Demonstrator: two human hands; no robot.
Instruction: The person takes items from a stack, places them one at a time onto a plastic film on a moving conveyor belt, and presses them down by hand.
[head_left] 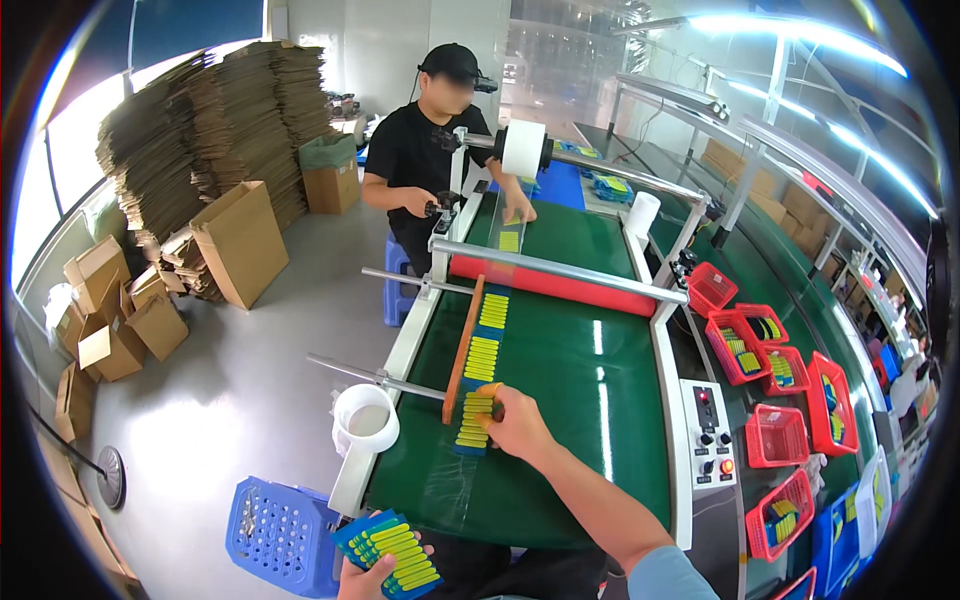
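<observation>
My left hand (368,580), low in the picture, is closed around a fanned stack of blue cards (395,553) bearing rows of yellow-green strips. Over the green conveyor belt (570,420), my right hand (518,428) has thumb and fingers closed on the edge of a like card (473,422), which lies flat. Farther along, several more cards (482,357) form a line beside an orange-brown guide bar (463,350). Clear film (455,500) stretches along the belt under my right hand. What the curled fingertips do beneath is partly hidden.
A red roller (560,287) and metal bars cross the machine. At its far end a co-worker (430,150) touches the belt. Right stand a control box (708,435) and red baskets (775,435); left are a white tape roll (366,418), blue stool (280,535) and cartons (240,240).
</observation>
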